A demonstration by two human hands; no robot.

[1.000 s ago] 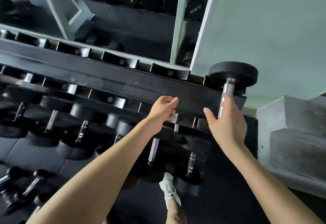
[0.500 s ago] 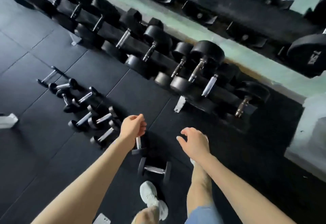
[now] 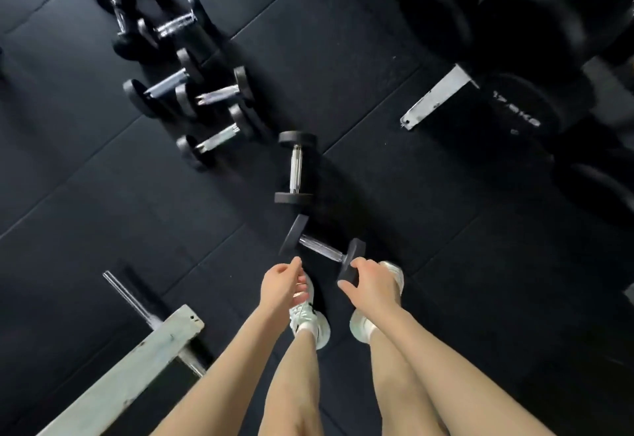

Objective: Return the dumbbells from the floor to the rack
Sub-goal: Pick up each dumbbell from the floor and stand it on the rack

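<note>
Two small black dumbbells with chrome handles lie on the dark rubber floor just ahead of my feet: the nearest dumbbell [image 3: 320, 248] lies slantwise, and a second dumbbell [image 3: 295, 168] lies beyond it. Several more dumbbells [image 3: 216, 94] are clustered at the upper left. My left hand [image 3: 281, 284] hangs over the floor with loosely curled fingers and holds nothing. My right hand [image 3: 372, 284] is spread over the nearest dumbbell's right head; I cannot tell if it touches. The rack [image 3: 435, 99] with large black dumbbells fills the upper right.
A pale green metal beam [image 3: 137, 367] with a chrome bar [image 3: 130, 295] sticks out at the lower left. My white shoes [image 3: 308, 322] stand just behind the nearest dumbbell. Big dumbbell heads [image 3: 535, 24] on the rack overhang the floor at the right.
My right hand left the dumbbell set on the rack's top tier. The view swung down to the floor, and both hands dropped over the nearest floor dumbbell.
</note>
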